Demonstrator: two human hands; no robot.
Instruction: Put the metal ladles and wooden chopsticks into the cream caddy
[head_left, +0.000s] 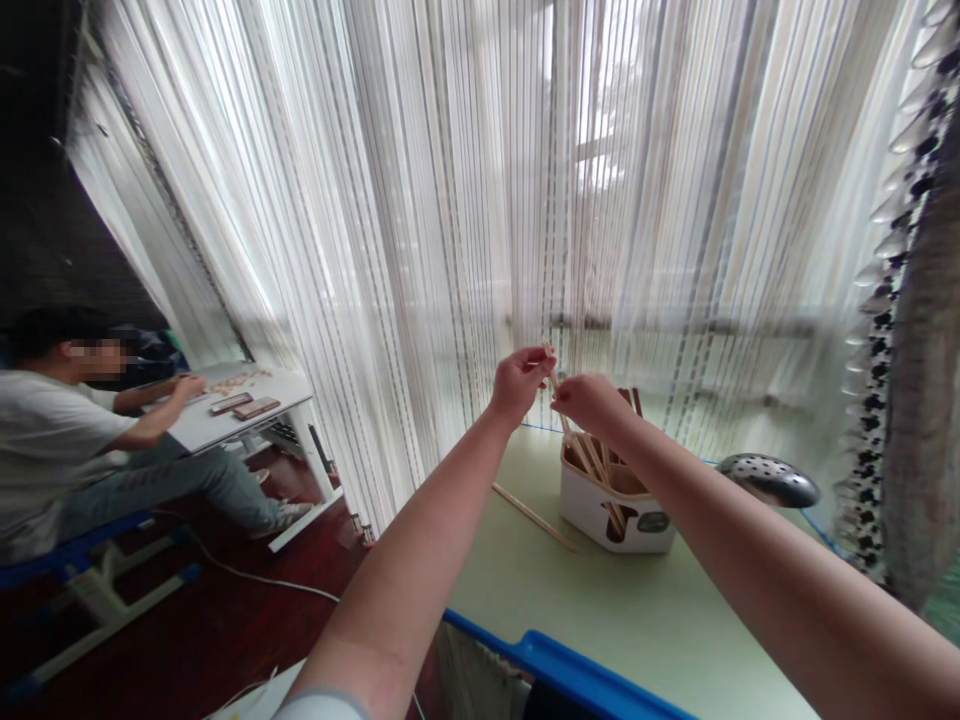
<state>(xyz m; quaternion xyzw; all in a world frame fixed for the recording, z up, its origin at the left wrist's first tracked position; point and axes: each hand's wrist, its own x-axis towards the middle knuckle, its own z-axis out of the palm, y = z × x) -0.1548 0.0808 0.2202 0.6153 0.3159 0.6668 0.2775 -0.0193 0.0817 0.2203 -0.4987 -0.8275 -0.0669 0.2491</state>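
Both my hands are raised above a white utensil holder (645, 520) that stands on a pale green table (600, 610). My left hand (519, 380) pinches the top end of a wooden chopstick (555, 385). My right hand (592, 402) is closed on chopsticks whose lower ends reach down into the holder, where several more chopsticks (600, 462) stand. One loose chopstick (534, 516) lies flat on the table to the left of the holder.
A perforated metal ladle (769, 480) rests on the table at the right. Sheer striped curtains (480, 200) hang behind. A blue chair edge (555, 665) is near me. At the far left another person (67, 440) sits at a white table (240, 405).
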